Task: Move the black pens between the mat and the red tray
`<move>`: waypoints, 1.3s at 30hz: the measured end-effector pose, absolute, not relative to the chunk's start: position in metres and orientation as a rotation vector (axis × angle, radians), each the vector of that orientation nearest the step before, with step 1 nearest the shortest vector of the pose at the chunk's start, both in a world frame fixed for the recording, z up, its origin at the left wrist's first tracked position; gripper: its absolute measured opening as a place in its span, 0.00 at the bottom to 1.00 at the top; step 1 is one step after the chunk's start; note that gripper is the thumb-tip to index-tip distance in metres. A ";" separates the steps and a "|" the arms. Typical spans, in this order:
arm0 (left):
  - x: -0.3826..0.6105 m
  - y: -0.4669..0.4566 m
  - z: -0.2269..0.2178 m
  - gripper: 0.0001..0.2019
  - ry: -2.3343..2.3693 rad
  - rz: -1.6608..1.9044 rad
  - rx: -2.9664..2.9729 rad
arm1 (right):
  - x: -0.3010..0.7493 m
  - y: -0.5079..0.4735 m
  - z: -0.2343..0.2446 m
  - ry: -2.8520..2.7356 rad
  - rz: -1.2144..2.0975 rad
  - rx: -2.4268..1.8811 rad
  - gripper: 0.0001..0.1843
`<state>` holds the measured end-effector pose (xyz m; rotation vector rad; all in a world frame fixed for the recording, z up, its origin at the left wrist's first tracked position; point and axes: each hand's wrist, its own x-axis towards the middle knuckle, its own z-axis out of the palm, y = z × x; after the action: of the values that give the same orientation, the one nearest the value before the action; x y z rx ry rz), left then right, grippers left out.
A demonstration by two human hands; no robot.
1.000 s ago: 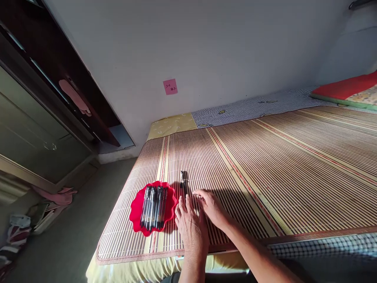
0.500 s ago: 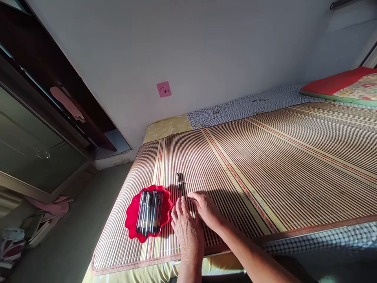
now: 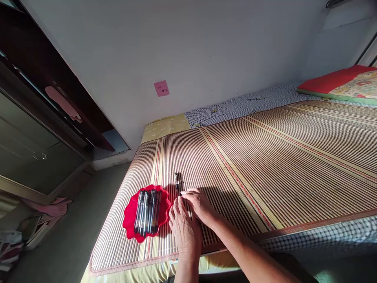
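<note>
A pen with a black cap stands out past my fingertips, pointing away from me over the striped bamboo mat. My left hand has its fingers round the near part of that pen, which they hide. From the right side my right hand reaches across, thumb and forefinger closed at the pen's middle, just ahead of the left fingertips. Left of my hands sits a red scalloped plate with several clear-barrelled, black-capped pens lying side by side in it.
The mat covers a bed, its fringed edge nearest me. Behind it is a white wall with a pink note. A red and floral pillow lies at the far right. Floor and a dark door are at the left.
My right hand has moved left, its fingertips now at the pen. My left hand and the pen keep about the same place; the view has shifted slightly.
</note>
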<state>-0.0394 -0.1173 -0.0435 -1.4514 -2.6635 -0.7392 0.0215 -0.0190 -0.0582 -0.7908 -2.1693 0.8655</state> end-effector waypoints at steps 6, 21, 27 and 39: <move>-0.039 -0.118 -0.044 0.29 -2.657 -0.773 -1.450 | 0.023 -0.019 -0.060 -2.180 0.885 -0.760 0.19; -0.040 -0.115 -0.049 0.26 -2.539 -0.857 -1.443 | 0.021 -0.016 -0.064 -2.127 0.869 -0.768 0.23; -0.026 -0.145 0.005 0.10 -2.236 -1.183 -1.459 | 0.032 -0.005 -0.070 -1.822 1.105 -0.777 0.16; -0.132 -0.230 0.028 0.17 -2.551 -1.188 -0.981 | 0.092 0.044 -0.035 -0.343 1.522 -0.755 0.21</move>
<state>-0.1322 -0.2297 0.0282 -0.9807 -2.5506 -1.1882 0.0916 0.0437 -0.0354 -0.7551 -0.3427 1.5221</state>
